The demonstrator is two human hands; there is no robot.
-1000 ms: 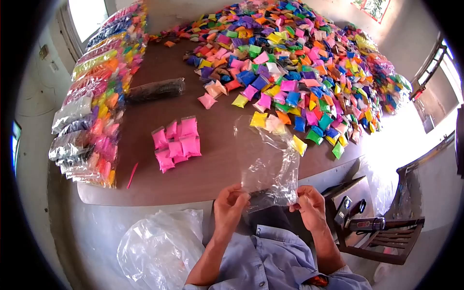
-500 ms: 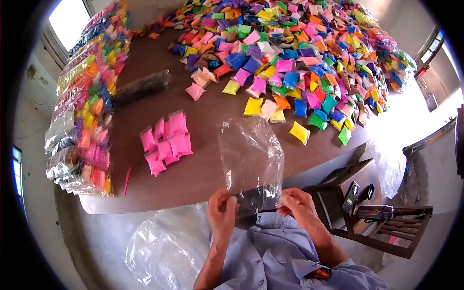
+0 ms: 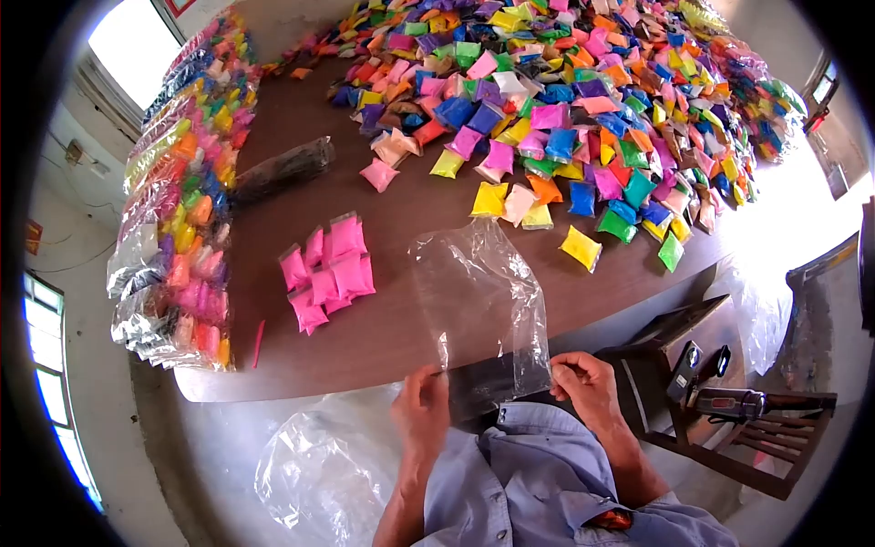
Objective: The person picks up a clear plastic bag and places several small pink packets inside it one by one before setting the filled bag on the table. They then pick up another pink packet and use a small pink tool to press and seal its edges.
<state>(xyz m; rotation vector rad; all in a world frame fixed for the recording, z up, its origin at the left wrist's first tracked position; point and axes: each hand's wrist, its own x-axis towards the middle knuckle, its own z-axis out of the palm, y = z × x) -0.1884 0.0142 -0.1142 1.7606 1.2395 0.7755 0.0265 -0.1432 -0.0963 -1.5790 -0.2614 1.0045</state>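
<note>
A clear plastic bag [image 3: 478, 296] stretches between my two hands, its far part lying over the table edge. My left hand [image 3: 423, 406] pinches the near left corner with closed fingers. Closed on the near right side is my right hand [image 3: 583, 383]. To the left of the bag, a small group of pink packets [image 3: 333, 273] lies on the brown table [image 3: 383, 351]. Beyond the bag rises a big heap of small packets in many colours [image 3: 547, 118].
Filled clear bags of coloured packets [image 3: 187, 210] line the table's left side. A dark rolled bundle [image 3: 284, 169] and a thin pink strip [image 3: 259, 344] lie nearby. Clear plastic sheeting [image 3: 319, 460] hangs below the front edge. At right stands a wooden chair [image 3: 766, 447] with dark devices.
My hands have moved slightly apart, spreading the bag's near edge wider. The whole view has shifted, so the table and packets appear a little further right.
</note>
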